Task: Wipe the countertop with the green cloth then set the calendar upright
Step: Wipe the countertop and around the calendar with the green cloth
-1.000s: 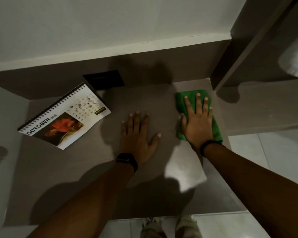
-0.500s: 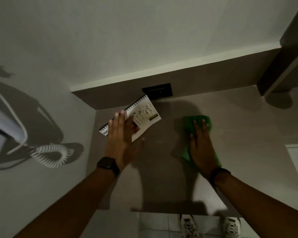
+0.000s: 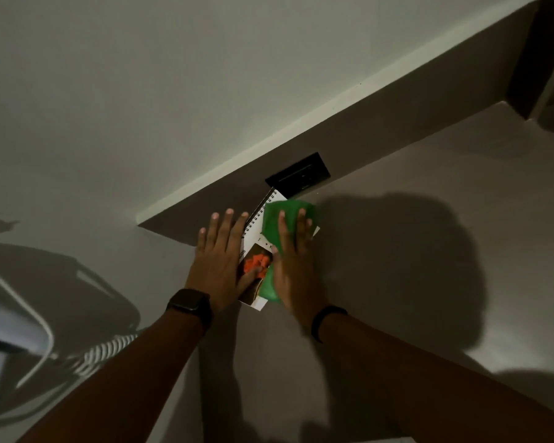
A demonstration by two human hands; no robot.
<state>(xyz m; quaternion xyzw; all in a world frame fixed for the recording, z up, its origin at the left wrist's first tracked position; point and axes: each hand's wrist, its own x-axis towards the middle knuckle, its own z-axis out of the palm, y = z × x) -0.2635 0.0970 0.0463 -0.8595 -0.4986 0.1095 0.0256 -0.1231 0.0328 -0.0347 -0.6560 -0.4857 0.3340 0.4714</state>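
Cloth (image 3: 290, 215), soft green, under right hand (image 3: 293, 266) on spiral-bound calendar (image 3: 253, 251).

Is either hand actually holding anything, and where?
The right hand presses flat on the green cloth, over the calendar. The left hand steadies the calendar's spiral edge.

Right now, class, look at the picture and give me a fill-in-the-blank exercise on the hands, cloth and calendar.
1. The right hand presses a cloth coloured ____.
2. The cloth lies partly on top of the ____, which has a spiral binding.
3. The left hand wears a dark ____ on its wrist.
4. The calendar picture shows something coloured ____.

Missing words: green; calendar; watch; orange
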